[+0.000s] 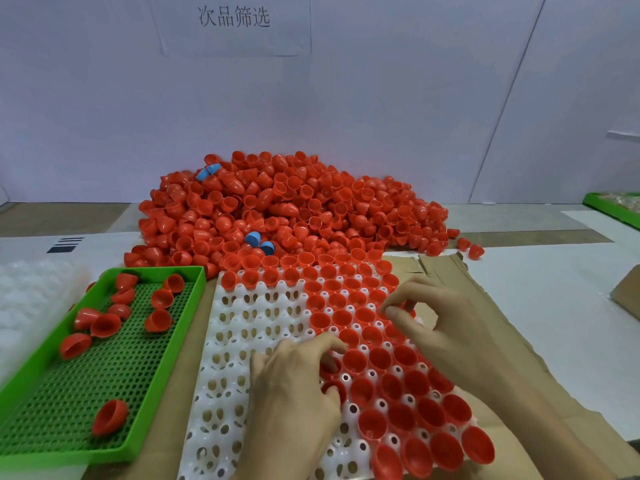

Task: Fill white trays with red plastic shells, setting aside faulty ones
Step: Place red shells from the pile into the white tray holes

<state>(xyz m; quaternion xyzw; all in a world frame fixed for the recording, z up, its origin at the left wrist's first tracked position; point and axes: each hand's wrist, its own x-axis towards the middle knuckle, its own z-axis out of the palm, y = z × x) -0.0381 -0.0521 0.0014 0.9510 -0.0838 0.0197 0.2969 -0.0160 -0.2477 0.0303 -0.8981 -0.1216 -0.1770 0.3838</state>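
The left hand [298, 386] lies over the near middle of the white tray [249, 327], fingers and thumb curled round a shell [335, 385] at the left edge of the filled cups. Shells [381, 358] sit open side up across the tray's right part and along its far row; the left cups are bare. The right hand [446, 327] hovers at the tray's right edge, fingers bent, thumb near forefinger; whether it grasps anything I cannot tell. Cardboard [502, 306] lies under the tray. Just left stands a green tray [194, 306] with a few loose shells [104, 323] in it. Beyond, touching the white tray's far edge, a big pile [294, 209] of shells lies against the wall, with some blue shells [252, 239] mixed in. A sign [235, 17] hangs above
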